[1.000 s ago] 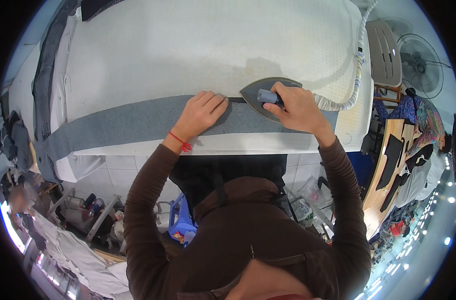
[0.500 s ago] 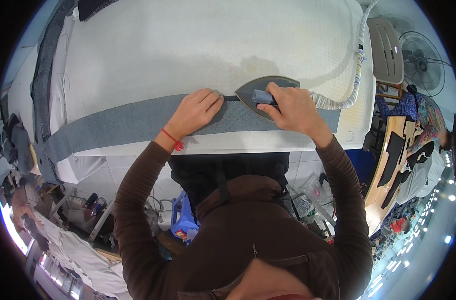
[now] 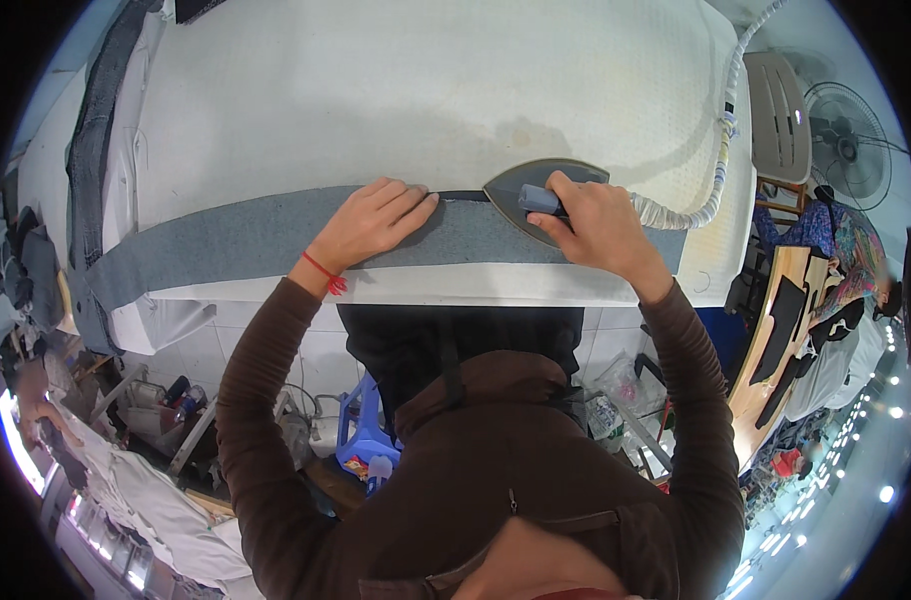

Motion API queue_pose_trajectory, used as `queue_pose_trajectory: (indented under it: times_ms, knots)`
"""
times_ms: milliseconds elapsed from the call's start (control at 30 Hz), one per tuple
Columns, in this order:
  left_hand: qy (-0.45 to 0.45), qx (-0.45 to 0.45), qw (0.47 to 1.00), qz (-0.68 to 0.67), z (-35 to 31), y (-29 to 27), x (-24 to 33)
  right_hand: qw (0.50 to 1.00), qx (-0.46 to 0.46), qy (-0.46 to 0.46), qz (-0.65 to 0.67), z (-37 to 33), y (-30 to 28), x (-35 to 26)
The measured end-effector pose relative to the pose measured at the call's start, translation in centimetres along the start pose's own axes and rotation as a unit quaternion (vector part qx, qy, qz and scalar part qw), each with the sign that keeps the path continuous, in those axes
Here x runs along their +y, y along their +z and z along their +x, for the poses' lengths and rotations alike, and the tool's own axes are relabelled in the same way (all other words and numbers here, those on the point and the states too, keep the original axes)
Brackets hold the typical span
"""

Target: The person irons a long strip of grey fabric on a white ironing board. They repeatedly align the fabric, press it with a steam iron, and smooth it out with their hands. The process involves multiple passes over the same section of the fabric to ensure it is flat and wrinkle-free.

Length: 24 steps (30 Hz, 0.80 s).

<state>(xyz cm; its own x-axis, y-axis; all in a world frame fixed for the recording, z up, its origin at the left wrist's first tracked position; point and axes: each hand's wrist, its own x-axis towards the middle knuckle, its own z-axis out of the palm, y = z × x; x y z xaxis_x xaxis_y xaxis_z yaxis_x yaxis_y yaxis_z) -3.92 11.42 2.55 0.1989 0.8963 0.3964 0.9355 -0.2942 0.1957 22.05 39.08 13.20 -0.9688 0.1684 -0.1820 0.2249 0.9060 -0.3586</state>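
A long grey-blue fabric strip (image 3: 276, 240) lies across the near side of the white padded table. My right hand (image 3: 606, 225) is closed round the handle of an iron (image 3: 561, 173), whose soleplate rests over the right part of the strip, its pointed tip facing left. My left hand (image 3: 376, 220) presses on the strip's far edge left of the iron, fingers bent and drawn together on the cloth; the fingertips are partly hidden. Between the hand and the iron's tip, a narrow dark folded edge (image 3: 461, 197) shows along the strip.
A white wrapped hose (image 3: 718, 185) runs from the iron up the table's right side. Dark fabric (image 3: 91, 170) hangs along the left edge. To the right stand a chair (image 3: 779, 120), a fan (image 3: 846, 145) and a wooden bench (image 3: 776, 340) with dark cut pieces. A blue plastic stool (image 3: 368, 425) is below.
My left hand has slid a little left along the strip's edge, so more of the dark fold shows before the iron. The whole view has shifted slightly; the iron stays on the strip.
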Motion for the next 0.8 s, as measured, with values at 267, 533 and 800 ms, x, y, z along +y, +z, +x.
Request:
queue_pose_trajectory:
  times_ms: [267,533,800]
  knots:
    - [-0.005,-0.006,1.0,-0.006,-0.5,0.0,-0.9,1.0,0.0,0.004,0.009,0.2,0.4,-0.3]
    - [-0.023,0.01,0.999,-0.032,-0.5,0.1,-0.6,1.0,-0.003,-0.006,0.001,0.7,0.4,-1.0]
    - [-0.019,0.02,0.999,-0.047,-0.6,-0.8,-0.7,1.0,-0.005,-0.011,-0.003,1.5,0.6,-1.6]
